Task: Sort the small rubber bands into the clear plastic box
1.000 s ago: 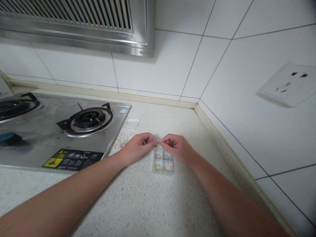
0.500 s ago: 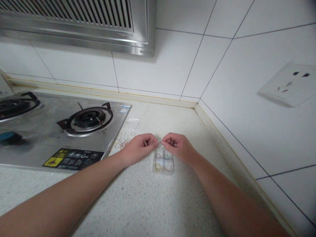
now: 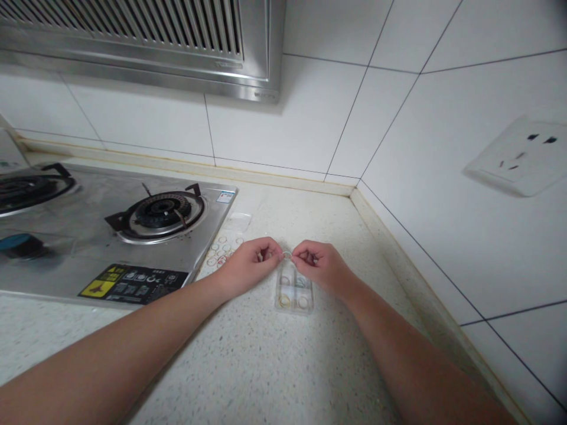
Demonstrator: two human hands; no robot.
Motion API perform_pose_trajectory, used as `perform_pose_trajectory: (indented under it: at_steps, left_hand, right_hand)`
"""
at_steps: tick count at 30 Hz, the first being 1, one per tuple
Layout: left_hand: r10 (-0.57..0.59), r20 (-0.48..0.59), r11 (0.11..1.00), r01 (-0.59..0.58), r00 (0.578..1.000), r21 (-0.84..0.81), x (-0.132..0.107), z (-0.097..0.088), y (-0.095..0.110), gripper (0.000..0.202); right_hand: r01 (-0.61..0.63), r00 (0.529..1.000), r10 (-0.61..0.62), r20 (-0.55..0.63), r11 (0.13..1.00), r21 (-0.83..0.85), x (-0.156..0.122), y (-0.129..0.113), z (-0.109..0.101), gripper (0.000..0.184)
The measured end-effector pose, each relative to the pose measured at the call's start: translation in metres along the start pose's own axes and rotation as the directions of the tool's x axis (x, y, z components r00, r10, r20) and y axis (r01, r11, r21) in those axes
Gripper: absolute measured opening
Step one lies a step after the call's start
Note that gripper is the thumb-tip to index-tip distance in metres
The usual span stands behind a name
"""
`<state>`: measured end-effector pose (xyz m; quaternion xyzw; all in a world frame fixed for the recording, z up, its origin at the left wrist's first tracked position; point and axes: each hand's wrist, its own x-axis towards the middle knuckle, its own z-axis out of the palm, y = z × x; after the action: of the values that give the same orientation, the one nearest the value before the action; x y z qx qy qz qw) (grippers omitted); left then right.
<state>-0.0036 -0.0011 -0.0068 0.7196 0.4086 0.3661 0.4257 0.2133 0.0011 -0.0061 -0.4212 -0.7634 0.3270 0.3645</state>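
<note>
Left hand: our left hand (image 3: 254, 260) has thumb and forefinger pinched on one side of a thin pale ring (image 3: 287, 252).
Right hand: our right hand (image 3: 316, 260) pinches the opposite side of that ring, its other fingers curled in.
Ring: it spans the narrow gap between our fingertips, bridging from left to right, just beyond the far end of the clear box as we look down; how high it hangs we cannot tell.
Clear box: the clear box (image 3: 294, 291) rests on the countertop (image 3: 248, 366), well apart from its back edge and from its back right corner. Its long axis runs away from us, towards the back edge, so it crosses the line of our fingertips. It lies on our side of them, and our right hand is the nearer, overlapping its far right corner in view.
Compartments: near left, yellow rings (image 3: 284, 301); near right, a pale pinkish one; far right, something greenish; far left, a faint pinkish one. The far end is partly hidden.
Loose rings: many loose rings (image 3: 221, 258) lie beyond our left wrist, beside the stove's (image 3: 93, 195) right edge.
Clear piece: a flat clear piece (image 3: 239, 222) lies behind them, nearer the back edge.
</note>
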Motion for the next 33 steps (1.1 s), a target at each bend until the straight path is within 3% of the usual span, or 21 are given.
perform_pose_trajectory:
  at_steps: [7,19,25,33]
  left_hand:
    - [0.0,0.024,0.999,-0.001,1.0,0.05,-0.0001,0.0012,0.0046,0.018]
    - [0.027,-0.072,0.999,-0.03,0.997,-0.04,0.002,0.0,0.0006,0.016]
    - [-0.004,-0.011,1.0,0.004,1.0,-0.004,0.0005,-0.0004,0.0043,0.019]
    - [0.015,-0.032,0.999,-0.016,0.999,-0.033,0.0003,-0.0004,0.0056,0.013]
  right_hand:
    - [0.002,1.0,-0.002,-0.018,1.0,0.013,-0.0003,0.0006,-0.0004,0.009]
    - [0.006,1.0,-0.006,-0.012,1.0,0.0,0.0002,-0.0022,-0.0023,0.004]
    - [0.003,1.0,-0.003,0.005,1.0,0.005,0.0003,-0.0043,-0.0022,0.005]
    - [0.024,1.0,-0.024,0.01,1.0,-0.013,0.0001,-0.0048,-0.0018,0.007]
